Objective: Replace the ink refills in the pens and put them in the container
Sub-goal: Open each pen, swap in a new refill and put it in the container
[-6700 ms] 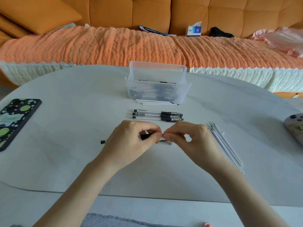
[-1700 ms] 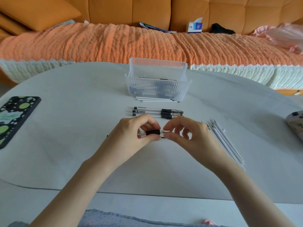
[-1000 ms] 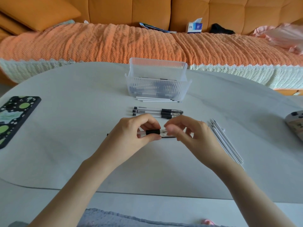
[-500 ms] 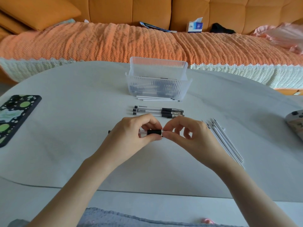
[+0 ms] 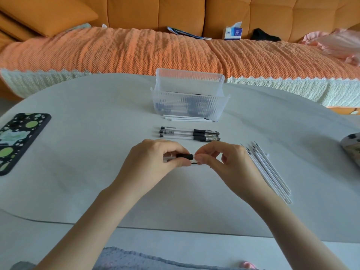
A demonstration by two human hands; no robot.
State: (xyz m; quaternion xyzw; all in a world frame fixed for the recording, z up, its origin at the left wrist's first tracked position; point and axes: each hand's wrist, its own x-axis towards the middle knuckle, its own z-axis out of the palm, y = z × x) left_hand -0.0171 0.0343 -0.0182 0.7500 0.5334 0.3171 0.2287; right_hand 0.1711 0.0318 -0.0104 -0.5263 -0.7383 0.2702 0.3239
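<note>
Both hands, left and right, pinched on one pen above the table.

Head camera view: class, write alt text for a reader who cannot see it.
Two bare hands, left hand and right hand, hold one pen over a white table. Beyond lie three pens and a clear container; white refills lie at right.

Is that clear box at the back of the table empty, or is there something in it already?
Not empty. Through the ribbed wall of the clear box dark pens show lying inside; how many, I cannot tell.
</note>
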